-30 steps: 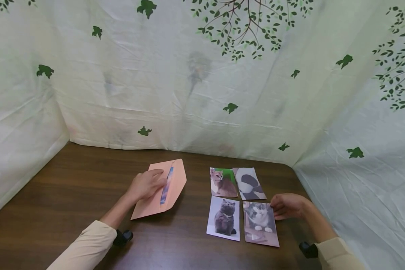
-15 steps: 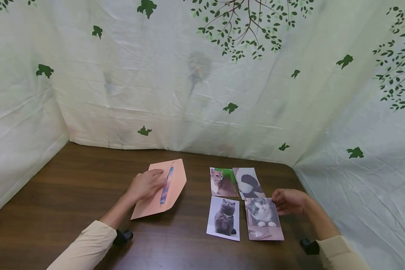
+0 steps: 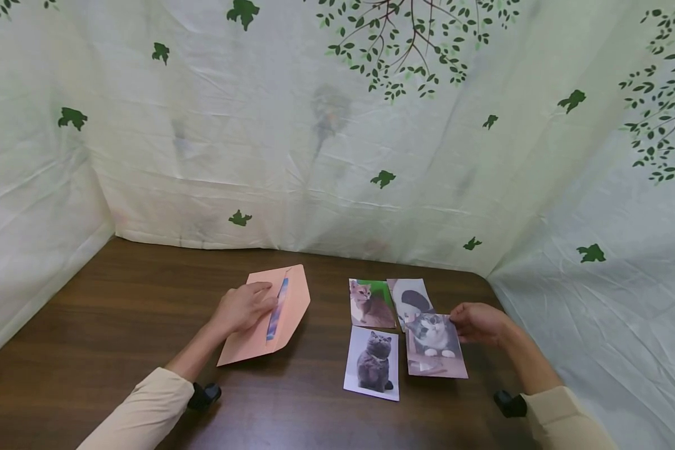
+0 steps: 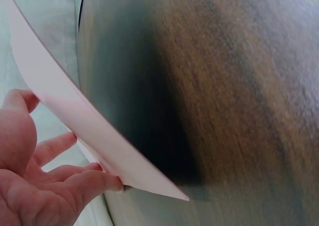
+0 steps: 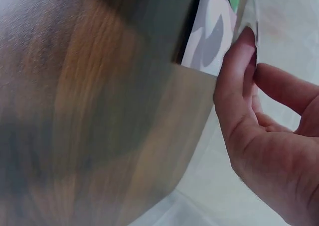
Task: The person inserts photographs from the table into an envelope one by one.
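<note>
My left hand (image 3: 246,309) holds a pink envelope (image 3: 297,306), fingers and thumb at its face beside the slit. Inside the slit shows a blue-purple printed card (image 3: 277,309). In the left wrist view, the envelope (image 4: 89,106) slants over the table, casting a dark shadow, with fingertips partly hidden behind it. At the right, my right hand (image 3: 477,323) pinches the edge of a photo of a grey-and-white cat (image 3: 435,347). This photo is raised and covers the lower part of another photo (image 3: 410,297). In the right wrist view, the right hand's fingers (image 5: 239,61) meet the thumb at the photo's thin edge.
Two more cat photos lie flat on the brown table (image 3: 146,312): a brown cat on green (image 3: 373,305) and a sitting grey cat (image 3: 374,362). White cloth (image 3: 292,125) with green leaf prints hangs behind the table and along both sides.
The right hand has lifted the grey-and-white cat photo and moved it toward the back, so it now overlaps the photo behind. The left hand and envelope have stayed in place.
</note>
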The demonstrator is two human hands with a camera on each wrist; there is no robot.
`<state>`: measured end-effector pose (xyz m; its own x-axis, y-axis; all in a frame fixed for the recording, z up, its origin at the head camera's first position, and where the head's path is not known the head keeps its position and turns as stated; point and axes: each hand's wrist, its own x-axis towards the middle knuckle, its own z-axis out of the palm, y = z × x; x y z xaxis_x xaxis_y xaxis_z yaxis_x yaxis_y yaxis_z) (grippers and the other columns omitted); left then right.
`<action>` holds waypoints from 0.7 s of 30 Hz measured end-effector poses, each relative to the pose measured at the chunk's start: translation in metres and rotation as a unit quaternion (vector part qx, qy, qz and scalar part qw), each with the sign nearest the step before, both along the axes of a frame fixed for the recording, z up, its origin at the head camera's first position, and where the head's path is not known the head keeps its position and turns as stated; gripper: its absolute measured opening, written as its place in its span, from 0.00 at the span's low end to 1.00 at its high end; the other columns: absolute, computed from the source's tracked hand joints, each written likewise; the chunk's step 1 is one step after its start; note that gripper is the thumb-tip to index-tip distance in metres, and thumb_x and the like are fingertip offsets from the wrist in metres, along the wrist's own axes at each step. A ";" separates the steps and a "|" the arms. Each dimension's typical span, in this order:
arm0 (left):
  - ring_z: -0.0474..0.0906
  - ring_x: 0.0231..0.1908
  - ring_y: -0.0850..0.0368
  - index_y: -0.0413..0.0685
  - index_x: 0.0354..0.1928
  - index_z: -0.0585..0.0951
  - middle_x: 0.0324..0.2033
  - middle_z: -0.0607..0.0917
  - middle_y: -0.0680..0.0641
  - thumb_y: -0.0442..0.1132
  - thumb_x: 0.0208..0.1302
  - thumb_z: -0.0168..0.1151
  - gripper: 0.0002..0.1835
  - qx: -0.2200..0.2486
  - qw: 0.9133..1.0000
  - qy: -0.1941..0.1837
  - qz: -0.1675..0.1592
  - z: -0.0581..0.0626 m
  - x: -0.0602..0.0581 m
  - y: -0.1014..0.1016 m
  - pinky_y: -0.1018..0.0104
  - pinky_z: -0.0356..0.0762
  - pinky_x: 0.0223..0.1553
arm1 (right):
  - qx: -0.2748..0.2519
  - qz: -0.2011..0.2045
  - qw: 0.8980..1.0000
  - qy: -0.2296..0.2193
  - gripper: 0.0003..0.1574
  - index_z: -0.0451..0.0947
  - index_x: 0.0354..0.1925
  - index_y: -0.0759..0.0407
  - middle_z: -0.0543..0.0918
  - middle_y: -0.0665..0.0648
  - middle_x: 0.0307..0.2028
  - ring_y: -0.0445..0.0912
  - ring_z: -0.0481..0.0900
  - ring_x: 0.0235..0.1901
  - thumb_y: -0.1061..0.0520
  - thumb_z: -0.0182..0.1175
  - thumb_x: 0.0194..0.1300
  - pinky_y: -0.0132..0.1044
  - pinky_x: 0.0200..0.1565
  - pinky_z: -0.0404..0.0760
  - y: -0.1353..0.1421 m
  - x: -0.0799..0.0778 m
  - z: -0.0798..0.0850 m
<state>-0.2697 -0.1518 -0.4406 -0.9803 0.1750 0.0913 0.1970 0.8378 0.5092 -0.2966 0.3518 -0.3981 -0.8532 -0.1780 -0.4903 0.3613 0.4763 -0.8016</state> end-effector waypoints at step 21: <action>0.73 0.62 0.26 0.36 0.66 0.76 0.64 0.78 0.32 0.49 0.74 0.51 0.28 0.011 1.000 -0.005 -0.002 0.000 -0.002 -0.002 0.35 0.69 0.61 | -0.014 -0.041 0.998 0.044 0.22 0.74 0.59 0.75 0.84 0.52 0.36 0.45 0.80 0.34 0.59 0.51 0.76 0.35 0.38 0.82 -0.038 -0.012 0.014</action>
<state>-0.2719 -0.1534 -0.4404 -0.9806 0.1764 0.0856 0.1947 0.8262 0.5287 -0.3091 0.3134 -0.3838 -0.9052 -0.1185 -0.4082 0.3252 0.4255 -0.8445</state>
